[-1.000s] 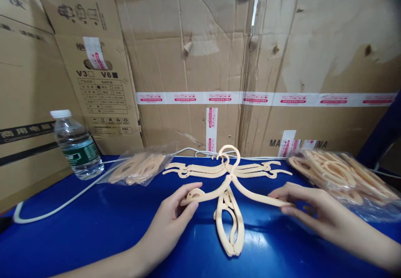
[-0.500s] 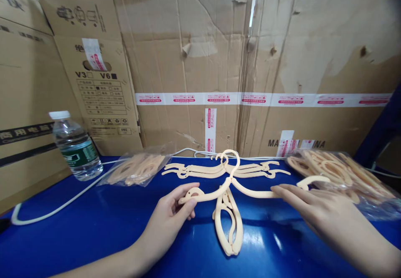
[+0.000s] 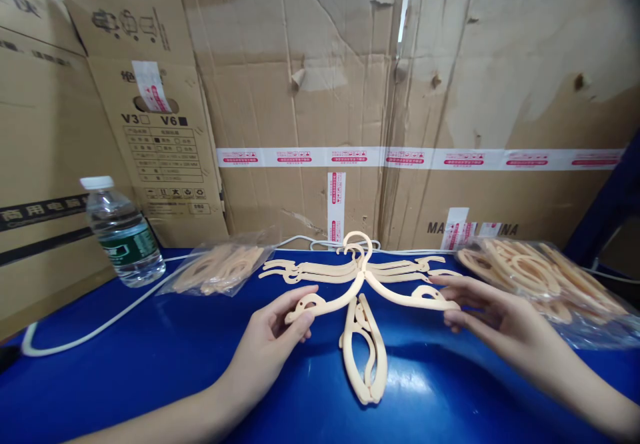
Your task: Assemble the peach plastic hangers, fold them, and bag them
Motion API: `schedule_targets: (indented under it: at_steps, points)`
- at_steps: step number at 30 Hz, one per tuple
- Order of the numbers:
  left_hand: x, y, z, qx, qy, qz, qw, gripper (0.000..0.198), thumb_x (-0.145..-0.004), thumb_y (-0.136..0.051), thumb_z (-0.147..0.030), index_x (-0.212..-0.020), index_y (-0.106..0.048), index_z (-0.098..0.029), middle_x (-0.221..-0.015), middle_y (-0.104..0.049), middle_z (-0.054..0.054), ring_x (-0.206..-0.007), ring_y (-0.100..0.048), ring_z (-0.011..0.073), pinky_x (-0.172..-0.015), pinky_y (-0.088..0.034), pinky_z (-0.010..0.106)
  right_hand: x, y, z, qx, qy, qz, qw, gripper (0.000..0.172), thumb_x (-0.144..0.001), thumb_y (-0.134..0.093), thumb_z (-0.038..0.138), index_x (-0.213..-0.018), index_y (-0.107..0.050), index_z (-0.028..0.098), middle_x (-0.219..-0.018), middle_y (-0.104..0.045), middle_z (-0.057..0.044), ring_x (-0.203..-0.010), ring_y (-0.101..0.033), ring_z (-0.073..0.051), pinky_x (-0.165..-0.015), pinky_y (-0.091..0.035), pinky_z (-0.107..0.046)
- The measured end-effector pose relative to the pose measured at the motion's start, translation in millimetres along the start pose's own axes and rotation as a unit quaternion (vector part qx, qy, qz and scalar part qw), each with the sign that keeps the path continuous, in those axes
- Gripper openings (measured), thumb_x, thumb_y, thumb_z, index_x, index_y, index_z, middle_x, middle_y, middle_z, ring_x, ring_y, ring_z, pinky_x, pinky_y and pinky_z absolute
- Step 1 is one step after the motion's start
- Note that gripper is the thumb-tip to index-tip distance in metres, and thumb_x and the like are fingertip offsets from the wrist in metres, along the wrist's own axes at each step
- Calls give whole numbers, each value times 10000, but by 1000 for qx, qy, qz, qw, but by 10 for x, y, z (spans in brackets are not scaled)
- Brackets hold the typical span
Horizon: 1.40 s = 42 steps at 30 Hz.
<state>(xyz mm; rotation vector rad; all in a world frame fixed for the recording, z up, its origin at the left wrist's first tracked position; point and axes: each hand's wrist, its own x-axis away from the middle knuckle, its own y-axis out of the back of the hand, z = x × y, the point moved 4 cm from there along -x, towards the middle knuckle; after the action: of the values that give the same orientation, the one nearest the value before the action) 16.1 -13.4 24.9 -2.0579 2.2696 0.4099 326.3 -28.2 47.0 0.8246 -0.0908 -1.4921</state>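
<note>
A cream hanger (image 3: pixel 395 292) with both arms spread is held up over the blue table. My left hand (image 3: pixel 277 327) pinches its left arm end, where a small curved piece is folded in. At the right arm end, my right hand (image 3: pixel 487 311) has its thumb and fingers closed round the tip, and a curved piece is folded against that arm. Below the hanger's middle, a folded hanger (image 3: pixel 369 364) lies on the table. Behind the held hanger lie several spread hangers (image 3: pixel 325 272), partly overlapped by its hook.
A water bottle (image 3: pixel 125 234) stands at the left, near a clear bag of folded hangers (image 3: pixel 220 269). Another bagged pile (image 3: pixel 535 274) lies at the right. A white cable (image 3: pixel 95 332) runs over the blue table (image 3: pixel 165 371). Cardboard (image 3: pixel 300 197) walls the back.
The right end piece of the held hanger has swung inward from pointing outward. My right hand has shifted to grip the arm tip, and the hanger's hook has moved slightly left and up.
</note>
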Motion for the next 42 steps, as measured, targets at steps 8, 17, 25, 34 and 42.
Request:
schedule_targets:
  at_steps: [8,17,25,34,42]
  points:
    - [33,-23,-43,23,-19,0,1000,299,-784,-700,-370,-1029,-682,-199,-733,-634,-4,-665,-613,157,-683,-533,288,7,2,-104,-151,-114,4,982,399,-785,-721,524,-1016,-727,199,-828,-690,-58,-786,-632,-218,-729,-545,-345]
    - [139,-200,-67,98,-31,81,991,334,-849,-675,-333,-1143,-559,-224,-743,-581,-36,-569,-568,106,-560,-506,235,191,-466,28,-342,-164,48,924,371,-766,-791,422,-954,-524,245,-738,-643,27,-621,-570,-121,-603,-474,-238]
    - [131,-247,-17,121,-9,99,988,555,-835,-688,-312,-1317,-428,-223,-844,-615,-11,-559,-602,102,-552,-523,255,348,-587,330,-219,-113,218,944,310,-856,-674,467,-1084,-701,259,-1186,-693,-77,-1074,-652,-259,-956,-512,-414]
    - [210,-236,-73,33,-64,149,986,308,-857,-635,-205,-1151,-543,-213,-1039,-663,66,-885,-642,182,-818,-537,339,420,-638,113,-276,-118,218,929,483,-845,-704,434,-1304,-617,309,-1381,-592,-80,-1224,-583,-296,-1052,-458,-485]
    - [291,-309,-178,35,-111,254,960,435,-873,-606,-146,-1292,-530,-235,-1211,-634,90,-1102,-619,244,-966,-503,400,455,-640,300,-328,-95,255,905,415,-855,-718,373,-1262,-641,358,-1468,-510,-50,-1229,-586,-288,-1035,-487,-473]
